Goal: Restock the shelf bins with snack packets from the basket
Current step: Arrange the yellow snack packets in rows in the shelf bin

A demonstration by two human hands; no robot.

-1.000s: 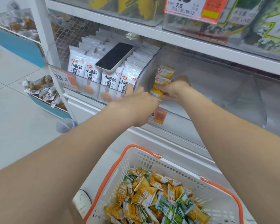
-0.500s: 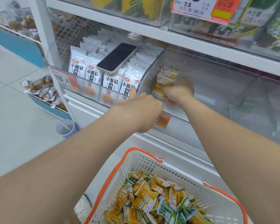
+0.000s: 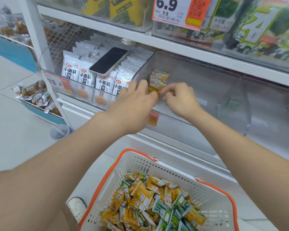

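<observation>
Snack packets [image 3: 158, 81] mid-frame barely stand in the bin [image 3: 207, 84]; right hand [image 3: 179, 99] grip pinches one, left hand [image 3: 135, 104] unclear. Letting go might topple them.

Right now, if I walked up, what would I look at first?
In the middle, the left hand touches and the right hand pinches a few yellow packets standing in a clear shelf bin. Below sits a white basket with orange handles, full of loose snack packets. A dark phone lies on the white packets.
</observation>
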